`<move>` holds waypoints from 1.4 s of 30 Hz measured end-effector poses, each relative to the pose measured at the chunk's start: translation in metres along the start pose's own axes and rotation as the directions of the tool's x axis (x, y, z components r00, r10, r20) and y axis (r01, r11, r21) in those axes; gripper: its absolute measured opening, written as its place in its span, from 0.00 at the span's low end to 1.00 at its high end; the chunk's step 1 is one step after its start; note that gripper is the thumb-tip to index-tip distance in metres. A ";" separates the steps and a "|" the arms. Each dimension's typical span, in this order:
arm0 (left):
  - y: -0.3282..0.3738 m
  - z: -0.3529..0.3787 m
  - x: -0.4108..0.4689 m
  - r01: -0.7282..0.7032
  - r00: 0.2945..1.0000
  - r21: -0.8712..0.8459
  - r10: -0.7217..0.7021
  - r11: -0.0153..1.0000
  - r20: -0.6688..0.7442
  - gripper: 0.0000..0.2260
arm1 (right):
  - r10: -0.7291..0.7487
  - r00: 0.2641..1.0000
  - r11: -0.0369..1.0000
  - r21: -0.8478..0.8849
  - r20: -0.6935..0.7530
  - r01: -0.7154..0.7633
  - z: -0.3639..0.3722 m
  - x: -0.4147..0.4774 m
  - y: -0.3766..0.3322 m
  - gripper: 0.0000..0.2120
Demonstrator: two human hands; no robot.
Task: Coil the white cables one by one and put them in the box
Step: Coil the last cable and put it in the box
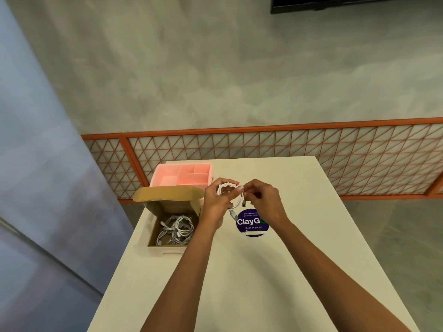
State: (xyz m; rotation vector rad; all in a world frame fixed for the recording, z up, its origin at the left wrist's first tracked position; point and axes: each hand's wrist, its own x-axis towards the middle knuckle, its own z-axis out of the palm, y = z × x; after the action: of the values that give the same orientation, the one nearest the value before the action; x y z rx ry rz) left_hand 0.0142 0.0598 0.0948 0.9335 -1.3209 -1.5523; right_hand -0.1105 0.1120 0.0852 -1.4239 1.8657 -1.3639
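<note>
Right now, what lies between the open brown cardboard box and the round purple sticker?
Head view: only the person's left hand and wrist cross above it; the white table beneath looks bare.

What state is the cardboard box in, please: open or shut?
Open: the cardboard box has its flap raised, and coiled white cables show inside.

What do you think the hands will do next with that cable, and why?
Probably tuck the hanging end into the coil. The left hand holds the cable looped, the right hand pinches it, and a short end with its plug hangs free below. Then it could go into the box at the left.
</note>
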 end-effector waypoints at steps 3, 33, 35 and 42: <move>-0.003 -0.001 -0.001 0.017 1.000 -0.055 -0.017 0.998 -0.007 0.07 | 0.029 1.000 0.998 0.059 -0.013 -0.028 0.003 -0.001 -0.002 0.03; -0.008 -0.017 0.004 -0.191 0.981 0.176 0.196 0.966 -0.008 0.04 | 0.248 0.826 0.808 0.362 0.506 -0.464 -0.003 -0.006 -0.007 0.04; -0.008 -0.018 0.004 -0.190 0.982 0.188 0.191 0.964 0.014 0.04 | 0.220 0.806 0.814 0.352 0.549 -0.462 -0.003 -0.006 -0.012 0.05; -0.005 -0.023 0.003 -0.181 0.983 0.143 0.177 0.973 0.041 0.05 | 0.141 0.778 0.848 0.330 0.613 -0.414 -0.009 -0.011 -0.025 0.09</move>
State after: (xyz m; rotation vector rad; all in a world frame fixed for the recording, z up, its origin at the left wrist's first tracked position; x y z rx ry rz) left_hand 0.0335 0.0494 0.0860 0.8584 -1.5128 -1.3492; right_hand -0.1013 0.1257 0.1082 -1.0817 1.2041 -0.9769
